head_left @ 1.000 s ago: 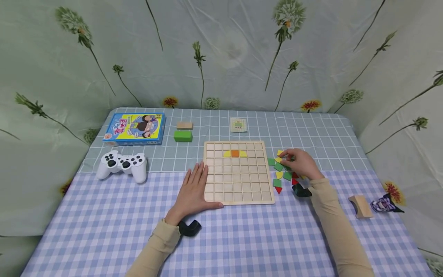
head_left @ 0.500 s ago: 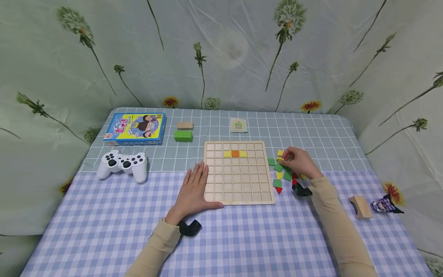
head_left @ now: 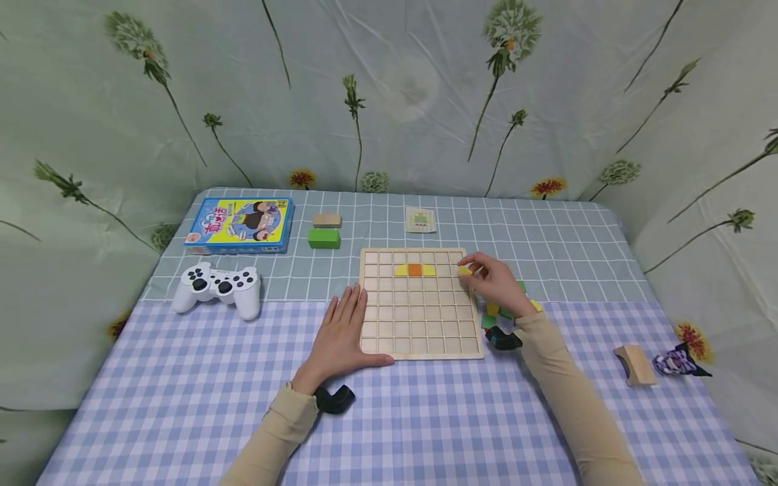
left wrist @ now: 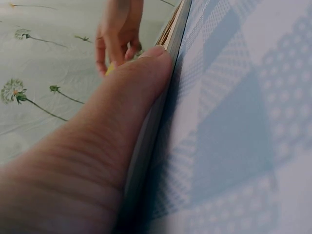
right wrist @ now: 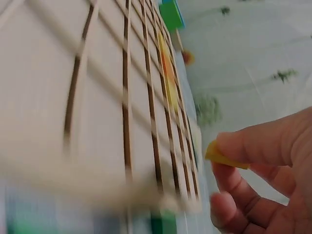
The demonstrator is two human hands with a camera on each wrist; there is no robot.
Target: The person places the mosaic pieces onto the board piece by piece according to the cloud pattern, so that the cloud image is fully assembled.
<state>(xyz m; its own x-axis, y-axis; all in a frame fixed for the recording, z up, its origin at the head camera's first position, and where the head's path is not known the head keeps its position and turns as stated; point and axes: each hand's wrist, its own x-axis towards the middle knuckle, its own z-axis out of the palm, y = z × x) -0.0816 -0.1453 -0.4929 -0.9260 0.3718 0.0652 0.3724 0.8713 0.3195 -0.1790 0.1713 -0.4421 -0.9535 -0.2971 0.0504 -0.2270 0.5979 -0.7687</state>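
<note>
Overhead first, from the head view: right hand [head_left: 495,283] hangs over the upper right corner of the wooden grid board [head_left: 419,304], fingertips pinching a small yellow piece [head_left: 464,271] just above the board's right-hand column. Left hand [head_left: 340,334] lies flat, fingers straight, along the board's left edge, thumb against its lower left corner; nothing held. Two yellow pieces flank an orange square [head_left: 415,270] in the board's second row. Loose pile of green, yellow and red pieces [head_left: 501,312] sits just right of the board, partly hidden under the right wrist. On the checked tablecloth [head_left: 182,378]: white game controller [head_left: 215,289] to the left, blue and yellow box [head_left: 240,225] behind it, green block [head_left: 323,237] with a tan block [head_left: 327,220] behind, small pattern card [head_left: 420,219] beyond the board, curved wooden block [head_left: 632,364] far right.

Left wrist view: thumb [left wrist: 112,126] pressed against the board's edge, other hand visible beyond with a spot of yellow at its fingers.

Right wrist view: blurred grid close up; thumb and finger clamp the yellow piece [right wrist: 224,157] over the board, not touching it
</note>
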